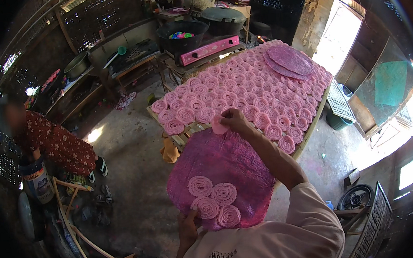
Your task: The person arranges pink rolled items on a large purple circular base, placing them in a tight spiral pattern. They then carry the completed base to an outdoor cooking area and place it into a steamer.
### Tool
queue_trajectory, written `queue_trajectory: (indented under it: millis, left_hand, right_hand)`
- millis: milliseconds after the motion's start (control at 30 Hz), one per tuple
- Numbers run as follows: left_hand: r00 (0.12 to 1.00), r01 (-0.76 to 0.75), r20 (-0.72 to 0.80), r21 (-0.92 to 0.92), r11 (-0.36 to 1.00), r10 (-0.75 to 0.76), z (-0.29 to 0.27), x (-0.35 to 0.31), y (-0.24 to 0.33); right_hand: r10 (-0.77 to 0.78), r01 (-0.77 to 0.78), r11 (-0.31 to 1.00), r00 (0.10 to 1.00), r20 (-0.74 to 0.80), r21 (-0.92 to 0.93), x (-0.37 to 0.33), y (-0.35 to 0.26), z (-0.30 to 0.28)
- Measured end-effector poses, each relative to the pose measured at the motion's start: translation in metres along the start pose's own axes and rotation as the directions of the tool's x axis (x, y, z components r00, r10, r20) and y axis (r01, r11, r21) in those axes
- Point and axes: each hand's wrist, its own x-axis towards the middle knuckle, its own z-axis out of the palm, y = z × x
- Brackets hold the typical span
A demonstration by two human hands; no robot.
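A flat, roundish purple tray [247, 174] is held in front of my body, tilted. Several pink noodle coils [224, 193] lie grouped on its near left part. My left hand [189, 228] grips the tray's near left edge, its thumb beside a coil. Over the tray's far edge, my right hand [235, 121] pinches one thin pink coil [218, 125] between its fingers. Just beyond stands a slatted bamboo rack [186, 137] covered with rows of similar coils [262, 120]. Two more purple round trays [289, 60] lie stacked on the coils at its far end.
At the left, a person in a red patterned garment [58, 138] sits by a large bucket [38, 179]. A pink gas stove [209, 50] carries a black basin [182, 35] and a lidded pot [223, 19]. A bright doorway [333, 31] opens at the right, near a green tub [339, 120].
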Motion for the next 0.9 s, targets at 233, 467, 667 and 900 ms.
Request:
queue_trajectory:
  millis: [233, 467, 667, 900]
  left_hand:
    - [0.996, 0.073, -0.053, -0.021, 0.997, -0.074, -0.003, 0.001, -0.005]
    - [0.983, -0.101, 0.119, -0.275, 0.956, 0.138, -0.016, 0.029, -0.032]
    - [0.971, 0.009, 0.201, -0.573, 0.82, 0.13, -0.008, 0.042, -0.04]
    - [0.954, 0.116, 0.29, -0.593, 0.797, 0.077, -0.015, 0.043, -0.047]
  right_hand:
    - [-0.542, 0.281, 0.634, 0.826, -0.155, -0.721, 0.011, 0.021, 0.021]
    - [-0.458, 0.633, 0.69, 0.757, 0.466, -0.35, -0.117, -0.018, 0.064]
    - [-0.538, 0.77, 0.572, 0.612, 0.579, -0.283, -0.146, -0.044, 0.084]
    - [-0.383, 0.483, 0.873, 0.762, 0.522, -0.065, -0.144, -0.035, 0.067]
